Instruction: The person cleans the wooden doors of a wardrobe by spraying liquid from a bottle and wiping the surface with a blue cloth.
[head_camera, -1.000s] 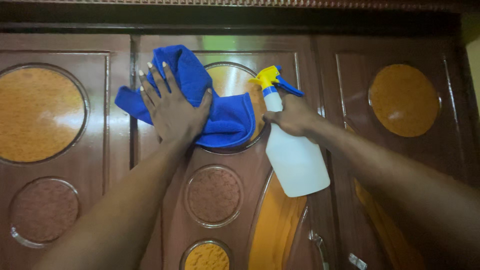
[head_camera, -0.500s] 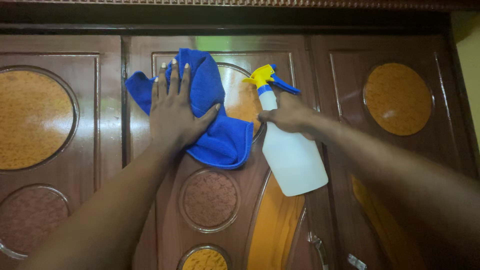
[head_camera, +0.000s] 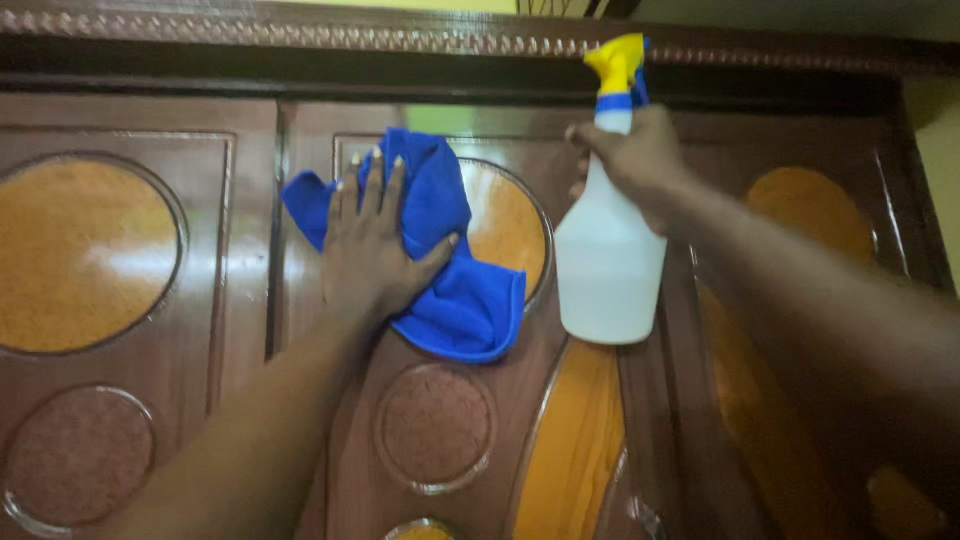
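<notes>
Blue cloth (head_camera: 455, 270) pressed flat against the wooden door (head_camera: 250, 230), over the left edge of an orange oval inset (head_camera: 510, 230) — bunched at the top, a folded corner hanging lower right. Left hand (head_camera: 375, 250) spread wide on it, fingers pointing up, thumb out to the right, palm pinning the cloth to the panel. Just right of the cloth, white spray bottle (head_camera: 605, 255) held upright and tilted a little, yellow-and-blue trigger head (head_camera: 618, 70) up by the carved top trim (head_camera: 300, 35). Right hand (head_camera: 635, 160) wrapped closed around the bottle's neck. Round brown inset (head_camera: 435, 425) below the cloth — larger orange circle (head_camera: 85, 255) far left.
</notes>
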